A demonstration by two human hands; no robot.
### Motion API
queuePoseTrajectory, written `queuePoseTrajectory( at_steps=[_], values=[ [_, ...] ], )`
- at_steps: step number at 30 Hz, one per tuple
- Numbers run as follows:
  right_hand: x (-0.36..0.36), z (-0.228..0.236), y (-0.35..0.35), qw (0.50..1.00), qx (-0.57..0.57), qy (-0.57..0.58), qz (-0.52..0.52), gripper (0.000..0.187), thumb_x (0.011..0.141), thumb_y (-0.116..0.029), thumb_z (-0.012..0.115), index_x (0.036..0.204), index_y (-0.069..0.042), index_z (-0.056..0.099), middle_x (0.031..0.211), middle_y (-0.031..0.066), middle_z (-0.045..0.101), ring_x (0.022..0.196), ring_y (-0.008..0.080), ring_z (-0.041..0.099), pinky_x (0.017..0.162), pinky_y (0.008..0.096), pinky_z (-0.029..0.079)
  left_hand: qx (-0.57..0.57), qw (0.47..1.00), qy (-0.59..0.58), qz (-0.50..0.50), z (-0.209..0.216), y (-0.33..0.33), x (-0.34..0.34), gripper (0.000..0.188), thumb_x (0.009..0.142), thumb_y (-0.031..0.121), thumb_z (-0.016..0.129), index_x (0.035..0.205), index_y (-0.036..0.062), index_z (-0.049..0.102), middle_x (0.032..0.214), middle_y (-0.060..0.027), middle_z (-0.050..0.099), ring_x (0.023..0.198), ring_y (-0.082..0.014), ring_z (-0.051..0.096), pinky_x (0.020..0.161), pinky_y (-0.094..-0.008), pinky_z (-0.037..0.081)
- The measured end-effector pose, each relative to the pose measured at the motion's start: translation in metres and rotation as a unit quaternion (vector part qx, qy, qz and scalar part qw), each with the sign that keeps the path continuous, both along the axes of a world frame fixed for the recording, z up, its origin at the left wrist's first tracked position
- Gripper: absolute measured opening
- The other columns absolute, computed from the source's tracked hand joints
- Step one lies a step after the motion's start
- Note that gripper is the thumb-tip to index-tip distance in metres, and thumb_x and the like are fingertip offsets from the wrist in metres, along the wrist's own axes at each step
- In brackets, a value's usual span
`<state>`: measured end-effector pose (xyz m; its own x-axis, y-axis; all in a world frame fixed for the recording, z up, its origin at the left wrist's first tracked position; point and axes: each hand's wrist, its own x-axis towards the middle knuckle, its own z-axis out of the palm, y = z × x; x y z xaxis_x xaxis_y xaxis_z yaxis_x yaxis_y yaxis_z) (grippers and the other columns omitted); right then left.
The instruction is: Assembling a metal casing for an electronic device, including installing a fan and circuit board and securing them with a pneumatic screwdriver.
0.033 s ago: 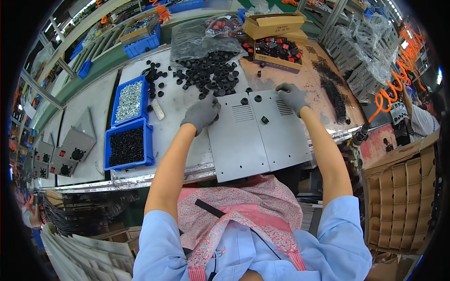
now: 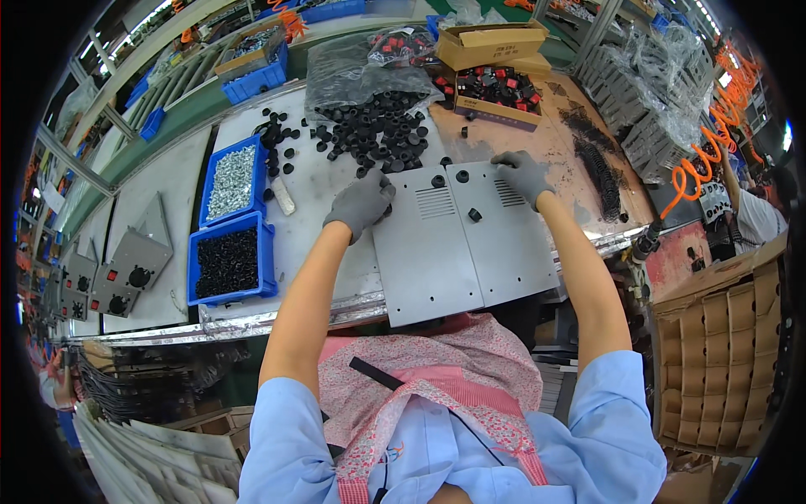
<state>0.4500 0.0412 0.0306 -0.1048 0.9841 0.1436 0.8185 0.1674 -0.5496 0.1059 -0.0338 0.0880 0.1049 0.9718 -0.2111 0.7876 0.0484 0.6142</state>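
Note:
Two grey sheet-metal panels, the left panel [image 2: 426,260] and the right panel [image 2: 509,252], lie side by side before me, each with a row of vent slots. Black round rubber feet sit on them, such as one foot [image 2: 437,181] near the far edge and another foot [image 2: 475,215] on the right panel. My grey-gloved left hand [image 2: 361,204] is closed beside the left panel's far left corner; black bits show at its fingers. At the right panel's far right corner, my gloved right hand [image 2: 522,177] has its fingers curled. Whatever either hand grips is hidden.
A pile of black rubber feet [image 2: 378,134] spills from a plastic bag. Left stand a blue bin of silver screws [image 2: 200,191] and a blue bin of small black parts [image 2: 268,262]. A carton [image 2: 495,113] holds red-and-black switches. An orange coiled hose [image 2: 687,181] hangs at right.

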Motion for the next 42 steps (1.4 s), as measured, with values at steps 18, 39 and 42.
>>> queuePoseTrajectory(
  at_steps=[18, 39, 42],
  values=[
    [-0.007, 0.012, -0.017, 0.99, -0.026, 0.045, -0.134, 0.033, 0.083, -0.03, 0.062, 0.107, -0.008, 0.066, 0.104, 0.016, 0.064, 0.098, 0.0287, 0.062, 0.088, 0.0363, 0.047, 0.054, 0.996, -0.049, 0.048, -0.012, -0.009, -0.013, 0.038, 0.087, 0.039, 0.055, 0.118, 0.0174, 0.059, 0.095, -0.008, 0.069, 0.093, -0.0235, 0.064, 0.083, -0.0346, 0.047],
    [-0.059, 0.031, -0.12, 0.989, -0.076, 0.071, 0.1, 0.028, 0.089, -0.028, 0.057, 0.104, -0.004, 0.061, 0.093, 0.0147, 0.065, 0.088, 0.0275, 0.062, 0.081, 0.0345, 0.048, 0.214, 0.97, 0.022, -0.109, -0.008, -0.073, 0.036, 0.019, 0.081, 0.024, 0.061, 0.093, 0.0108, 0.056, 0.074, -0.0091, 0.065, 0.071, -0.0298, 0.064, 0.064, -0.0408, 0.049],
    [-0.062, 0.035, -0.123, 0.982, -0.085, 0.118, 0.117, 0.025, 0.089, -0.022, 0.057, 0.105, -0.003, 0.06, 0.094, 0.0122, 0.065, 0.087, 0.0225, 0.062, 0.081, 0.0321, 0.048, 0.185, 0.975, 0.002, -0.124, -0.006, -0.079, 0.046, 0.017, 0.081, 0.023, 0.06, 0.092, 0.0109, 0.055, 0.075, -0.0091, 0.065, 0.071, -0.0297, 0.064, 0.064, -0.0414, 0.049]
  ],
)
